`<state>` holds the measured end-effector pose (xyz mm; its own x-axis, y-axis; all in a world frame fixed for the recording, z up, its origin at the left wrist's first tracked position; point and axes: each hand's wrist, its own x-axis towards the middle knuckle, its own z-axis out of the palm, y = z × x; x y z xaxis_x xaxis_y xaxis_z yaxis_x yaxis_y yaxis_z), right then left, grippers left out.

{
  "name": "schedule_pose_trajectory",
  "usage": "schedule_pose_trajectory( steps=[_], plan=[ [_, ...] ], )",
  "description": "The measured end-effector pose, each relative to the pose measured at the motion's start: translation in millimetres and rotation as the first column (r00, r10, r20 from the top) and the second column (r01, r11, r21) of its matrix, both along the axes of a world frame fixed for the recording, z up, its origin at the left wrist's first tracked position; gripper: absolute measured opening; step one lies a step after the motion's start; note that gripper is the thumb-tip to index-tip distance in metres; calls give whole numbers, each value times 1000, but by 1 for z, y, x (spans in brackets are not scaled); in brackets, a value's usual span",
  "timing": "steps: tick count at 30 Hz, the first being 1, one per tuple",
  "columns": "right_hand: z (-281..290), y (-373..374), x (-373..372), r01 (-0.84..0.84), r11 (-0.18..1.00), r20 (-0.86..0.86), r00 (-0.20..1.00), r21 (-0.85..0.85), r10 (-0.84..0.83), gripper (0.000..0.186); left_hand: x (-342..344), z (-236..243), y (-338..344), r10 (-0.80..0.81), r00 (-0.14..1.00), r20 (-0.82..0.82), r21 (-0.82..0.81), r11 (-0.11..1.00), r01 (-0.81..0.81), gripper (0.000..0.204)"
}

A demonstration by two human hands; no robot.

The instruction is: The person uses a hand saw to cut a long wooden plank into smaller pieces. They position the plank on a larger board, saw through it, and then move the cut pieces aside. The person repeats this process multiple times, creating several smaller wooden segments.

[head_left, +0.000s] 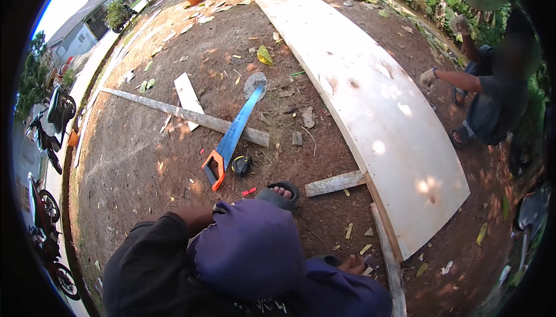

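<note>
My left forearm (198,218) reaches in front of my purple-clad knee (249,247); the knee hides my left hand and its fingers. Beside my other leg, a small patch of skin (351,265) shows near the end of a narrow board (389,265); whether it is my right hand or my foot, I cannot tell. Ahead of my sandalled foot (281,192) lies a handsaw with a blue blade (240,121) and an orange and black handle (215,170). Its blade crosses a long wooden strip (185,112). A dark tape measure (241,166) sits right of the handle.
A long, pale plywood panel (359,97) on a timber edge runs away at the right. Past it a person (498,91) in gloves crouches. A short board (335,184) touches its near side. Another plank (188,100) lies left; motorcycles (46,218) stand along the far left.
</note>
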<state>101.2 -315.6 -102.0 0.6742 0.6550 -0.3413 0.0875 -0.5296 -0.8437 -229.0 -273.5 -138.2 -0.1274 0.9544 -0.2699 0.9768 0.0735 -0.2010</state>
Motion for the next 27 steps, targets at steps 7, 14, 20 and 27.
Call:
schedule_pose_trajectory(
  steps=[7,14,20,27],
  plan=[
    [21,14,-1,-13,1000,-37,999,-19,12,46,-82,56,1,7,935,356,-88,996,26,39],
    [27,16,-7,-65,997,3,998,-49,66,47,-118,88,2,183,482,857,-160,983,-90,36],
    [43,46,5,12,997,284,958,72,-32,52,-99,91,53,376,-138,916,-401,867,-296,34],
    [3,103,119,34,998,957,286,43,-51,66,-100,104,107,308,-206,929,-368,835,-410,35]
  ],
)
